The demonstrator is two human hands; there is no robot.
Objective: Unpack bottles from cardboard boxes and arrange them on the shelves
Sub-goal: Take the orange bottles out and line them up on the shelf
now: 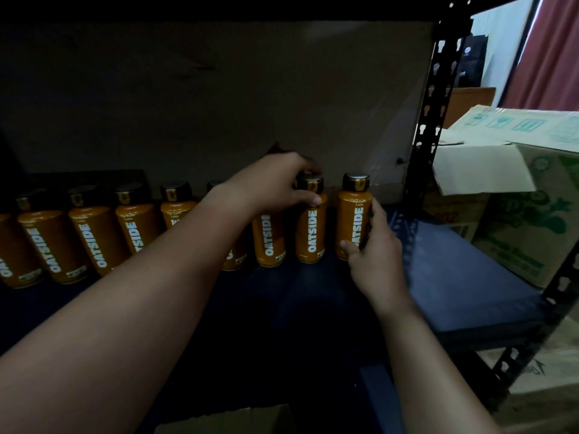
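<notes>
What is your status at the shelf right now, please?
Left hand grips second-last bottle near its cap. Right hand holds end bottle. Both upright in row. Shelf rightward free.

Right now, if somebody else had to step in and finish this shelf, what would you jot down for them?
Left hand: fingers around the cap and shoulder of the second bottle from the right, which stands on the shelf.
Right hand: gripping the side of the rightmost bottle, also standing.
Done: a row of orange bottles lines the back of the dark shelf board, labels facing forward.
Left: the shelf has bare space to the right of the row and in front of it. An opened cardboard box sits beyond the black upright; its contents cannot be seen from here.
</notes>
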